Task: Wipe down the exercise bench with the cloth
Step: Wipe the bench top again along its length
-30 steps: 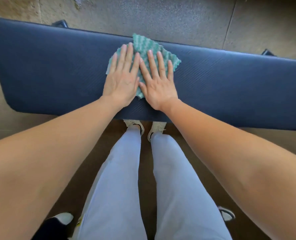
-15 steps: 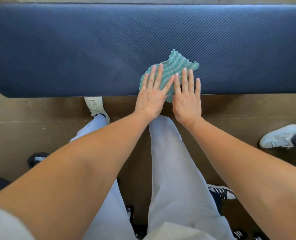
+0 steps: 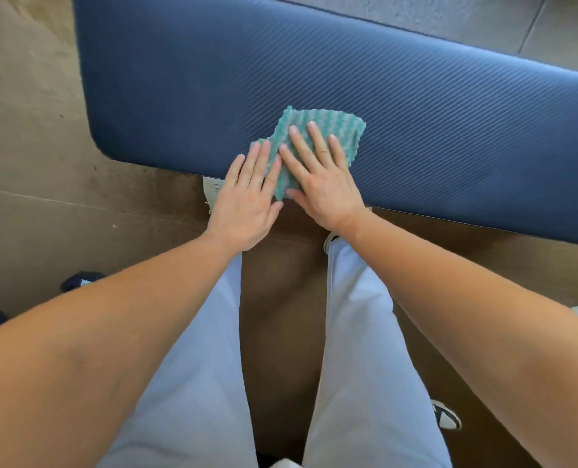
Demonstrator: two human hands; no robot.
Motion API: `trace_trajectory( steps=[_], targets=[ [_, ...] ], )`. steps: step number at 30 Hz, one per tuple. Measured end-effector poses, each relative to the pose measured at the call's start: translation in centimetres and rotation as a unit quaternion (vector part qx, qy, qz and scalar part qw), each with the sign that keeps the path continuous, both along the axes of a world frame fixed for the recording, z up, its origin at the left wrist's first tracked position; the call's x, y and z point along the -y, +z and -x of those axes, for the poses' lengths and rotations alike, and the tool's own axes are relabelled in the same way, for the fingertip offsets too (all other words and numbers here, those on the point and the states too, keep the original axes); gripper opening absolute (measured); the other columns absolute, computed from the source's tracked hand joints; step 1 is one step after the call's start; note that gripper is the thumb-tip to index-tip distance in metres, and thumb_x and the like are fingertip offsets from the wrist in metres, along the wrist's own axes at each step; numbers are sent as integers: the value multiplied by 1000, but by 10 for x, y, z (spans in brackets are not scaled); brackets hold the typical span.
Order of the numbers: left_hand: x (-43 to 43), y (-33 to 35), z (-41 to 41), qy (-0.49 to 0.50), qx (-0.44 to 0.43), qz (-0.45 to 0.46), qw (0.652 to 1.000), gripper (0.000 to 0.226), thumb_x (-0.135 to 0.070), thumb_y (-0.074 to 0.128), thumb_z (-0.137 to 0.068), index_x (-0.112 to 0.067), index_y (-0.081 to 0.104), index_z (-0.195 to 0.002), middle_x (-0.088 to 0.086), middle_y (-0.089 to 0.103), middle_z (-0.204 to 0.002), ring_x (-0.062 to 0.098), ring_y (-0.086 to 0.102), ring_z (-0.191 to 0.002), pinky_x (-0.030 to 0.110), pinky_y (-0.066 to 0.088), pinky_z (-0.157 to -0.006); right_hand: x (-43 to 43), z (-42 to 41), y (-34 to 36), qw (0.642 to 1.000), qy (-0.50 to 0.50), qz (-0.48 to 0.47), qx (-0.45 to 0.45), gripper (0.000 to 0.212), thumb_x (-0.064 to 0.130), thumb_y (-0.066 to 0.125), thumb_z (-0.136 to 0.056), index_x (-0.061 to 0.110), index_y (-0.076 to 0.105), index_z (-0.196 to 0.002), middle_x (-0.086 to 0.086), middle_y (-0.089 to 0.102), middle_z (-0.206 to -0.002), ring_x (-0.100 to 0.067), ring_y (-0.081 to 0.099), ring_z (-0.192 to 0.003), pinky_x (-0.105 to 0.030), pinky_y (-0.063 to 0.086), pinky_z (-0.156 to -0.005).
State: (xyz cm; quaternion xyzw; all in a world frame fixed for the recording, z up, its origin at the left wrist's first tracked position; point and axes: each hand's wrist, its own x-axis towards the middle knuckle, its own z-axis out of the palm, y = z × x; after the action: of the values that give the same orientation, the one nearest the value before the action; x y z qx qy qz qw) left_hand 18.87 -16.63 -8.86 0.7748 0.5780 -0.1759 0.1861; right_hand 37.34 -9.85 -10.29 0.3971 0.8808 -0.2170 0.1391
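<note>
Cloth [image 3: 318, 130], teal and rumpled, is pressed flat near the front edge of the padded blue surface [image 3: 415, 113] by both hands, left [image 3: 247, 201] and right [image 3: 321, 177], fingers extended, nothing gripped.

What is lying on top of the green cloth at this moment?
Both hands press flat on the cloth: the right hand covers its middle, the left hand its near-left edge. The cloth lies on the bench pad; the pad beneath it is hidden.
</note>
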Motion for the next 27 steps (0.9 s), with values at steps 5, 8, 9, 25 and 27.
trace_trajectory(
  steps=[5, 8, 9, 25, 27],
  targets=[
    [-31, 4, 69, 19, 0, -15, 1000, 71, -50, 28, -106, -12, 11, -164, 20, 6, -171, 35, 6, -159, 58, 9, -127, -22, 64, -3, 1000, -13, -8, 21, 78, 65, 34, -101, 23, 14, -163, -7, 8, -171, -38, 3, -157, -60, 3, -124],
    [-74, 9, 94, 86, 10, -36, 996, 66, -47, 29, -107, -20, 11, -165, 22, 3, -171, 43, 8, -157, 59, 12, -126, -50, 81, -4, 994, -92, -8, 60, 92, 78, 27, -94, 21, 9, -163, -11, 0, -171, -41, -3, -156, -65, 0, -122],
    [-87, 10, 107, 114, 7, -43, 993, 67, -46, 32, -106, -21, 9, -165, 22, 3, -171, 45, 9, -156, 60, 13, -126, -64, 88, -4, 989, -131, -4, 75, 98, 81, 28, -91, 19, 8, -163, -14, -2, -170, -43, -5, -155, -66, -2, -121],
    [-95, 10, 205, 186, 101, 9, 977, 77, -31, 56, -96, -12, 21, -162, 15, 2, -172, 32, 2, -159, 64, 15, -124, -18, 205, 3, 996, -16, 2, 92, 82, 71, 22, -99, 23, 4, -163, -15, -3, -170, -45, -7, -154, -70, -1, -119],
    [-84, 16, 215, 227, 129, -2, 965, 76, -24, 60, -93, -6, 26, -159, 17, 10, -171, 34, 12, -158, 57, 21, -125, -6, 212, 3, 993, 72, 7, 89, 77, 67, 24, -102, 25, 3, -163, -11, -1, -171, -42, -5, -155, -67, 0, -120]
  ],
)
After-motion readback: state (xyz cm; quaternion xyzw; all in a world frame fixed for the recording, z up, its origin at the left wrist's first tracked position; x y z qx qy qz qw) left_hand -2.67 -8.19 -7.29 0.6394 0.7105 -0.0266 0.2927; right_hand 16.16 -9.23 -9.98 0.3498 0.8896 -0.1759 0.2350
